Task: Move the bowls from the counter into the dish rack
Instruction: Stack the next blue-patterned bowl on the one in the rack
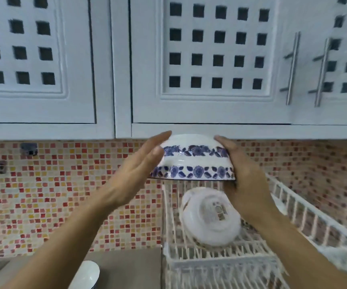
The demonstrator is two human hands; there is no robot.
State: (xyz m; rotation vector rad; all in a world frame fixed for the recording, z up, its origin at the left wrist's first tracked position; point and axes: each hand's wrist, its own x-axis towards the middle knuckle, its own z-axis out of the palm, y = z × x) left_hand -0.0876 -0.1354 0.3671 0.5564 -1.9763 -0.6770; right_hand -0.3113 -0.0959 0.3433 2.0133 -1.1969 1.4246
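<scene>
A: How were the fingers placed?

B: The fingers (pixel 223 140) of the right hand (pixel 245 180) were wrapped around the right side of the bowl (pixel 193 161), so it was gripped there. The left hand (pixel 135 174) was held flat and spread, its fingers laid along the bowl's left side, steadying rather than clasping.

A: And where was the bowl kept?

B: It was held upside down in the air, rim downward, above the back of the white dish rack (pixel 306 217). Blue flower bands were seen around it.

A: What was found in the rack?

B: A second white bowl (pixel 210 215) was leaned on its side among the wires, base turned toward the camera. Another white bowl (pixel 87 274) was left on the table (pixel 130 265), beside the rack. White cupboards (pixel 210 59) were seen above, with mosaic tiles (pixel 53 195) behind.
</scene>
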